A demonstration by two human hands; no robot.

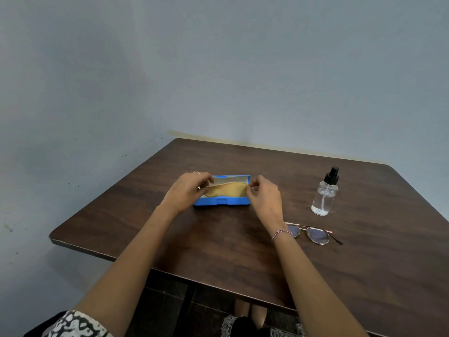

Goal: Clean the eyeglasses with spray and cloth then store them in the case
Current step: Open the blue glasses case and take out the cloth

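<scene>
A blue glasses case (222, 201) stands open in the middle of the dark wooden table (243, 251). A yellow cloth (227, 190) lies in it. My left hand (185, 190) pinches the cloth's left end and my right hand (263, 195) pinches its right end, just above the case. The eyeglasses (313, 234), thin metal frame with arms unfolded, lie on the table to the right of my right wrist, which hides part of the left lens. A clear spray bottle (325, 193) with a black pump top stands upright behind them.
The table sits in a corner against grey-blue walls (218, 69). Its left edge (56, 239) and near edge are close by. Patterned clothing and my knees show below the table's near edge.
</scene>
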